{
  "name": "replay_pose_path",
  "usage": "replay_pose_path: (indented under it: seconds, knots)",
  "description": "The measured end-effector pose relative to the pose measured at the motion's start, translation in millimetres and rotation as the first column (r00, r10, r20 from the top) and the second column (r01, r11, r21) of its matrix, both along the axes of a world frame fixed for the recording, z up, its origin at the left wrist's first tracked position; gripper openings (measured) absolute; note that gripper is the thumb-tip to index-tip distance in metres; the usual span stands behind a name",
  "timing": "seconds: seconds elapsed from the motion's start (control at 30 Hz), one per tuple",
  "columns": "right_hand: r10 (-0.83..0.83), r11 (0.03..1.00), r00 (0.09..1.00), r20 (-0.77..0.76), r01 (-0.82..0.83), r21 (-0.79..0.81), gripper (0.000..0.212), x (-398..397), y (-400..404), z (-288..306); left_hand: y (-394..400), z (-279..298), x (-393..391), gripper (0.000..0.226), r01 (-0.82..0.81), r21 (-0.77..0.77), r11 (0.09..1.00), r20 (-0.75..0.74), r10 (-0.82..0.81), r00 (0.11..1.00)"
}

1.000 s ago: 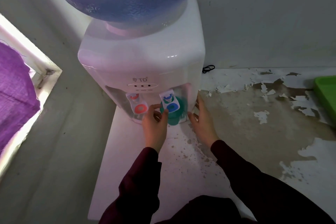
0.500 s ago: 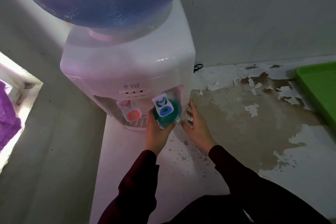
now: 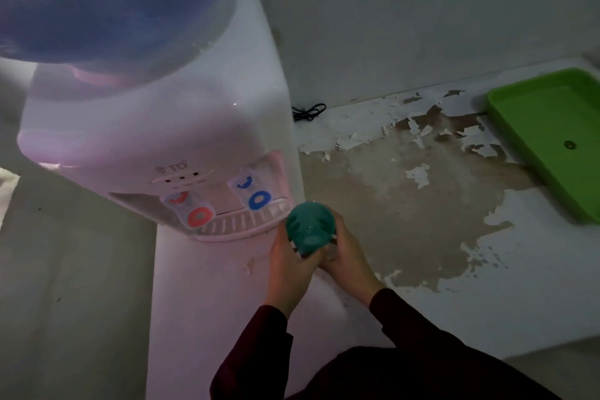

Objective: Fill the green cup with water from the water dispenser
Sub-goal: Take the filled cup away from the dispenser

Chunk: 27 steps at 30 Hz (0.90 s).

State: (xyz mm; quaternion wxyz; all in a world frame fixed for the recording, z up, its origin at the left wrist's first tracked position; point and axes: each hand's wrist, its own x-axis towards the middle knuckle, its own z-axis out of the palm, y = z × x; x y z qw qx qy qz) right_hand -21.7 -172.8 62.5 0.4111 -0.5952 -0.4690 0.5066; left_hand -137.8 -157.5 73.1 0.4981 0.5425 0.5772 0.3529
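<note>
The green cup (image 3: 310,228), which half a second earlier sat beneath the blue tap (image 3: 252,193) of the water dispenser (image 3: 156,127), is now out from under it, held in front of the right end of the drip tray (image 3: 246,224) and just above the desk (image 3: 406,204); the view has also swung right, so more of the green tray (image 3: 548,136) at the far right shows. Both hands are closed round the cup; the left hand (image 3: 292,265) wraps its near left side, fingers curled against the wall; the right hand (image 3: 345,258) cups the right side and base, thumb beside the rim. The cup leans slightly, its mouth turned toward the camera; whether it holds water cannot be told. Both forearms, in dark sleeves, reach forward from the near edge and converge at the cup. The red tap (image 3: 191,209) stands left of the blue one; the large blue bottle (image 3: 107,0) sits on top of the dispenser; a black cable (image 3: 308,112) lies by the far wall.
</note>
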Motion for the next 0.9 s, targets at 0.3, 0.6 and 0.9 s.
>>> replay_pose_path:
  seconds: [0.3,0.6,0.9]
  knots:
    - [-0.181,0.982,0.983,0.031,0.179,0.053,0.072,152,-3,18,17,26,144,0.063,0.235,0.03,0.971,0.026,-0.236,0.971]
    - [-0.312,0.946,0.936,0.162,0.291,0.143,0.075,363,-2,35,34,32,356,0.064,0.38,0.115,0.918,0.055,-0.388,0.92]
    - [-0.426,0.904,0.852,0.303,0.388,0.179,0.075,509,15,13,63,14,511,0.071,0.474,0.092,0.876,-0.023,-0.474,0.88]
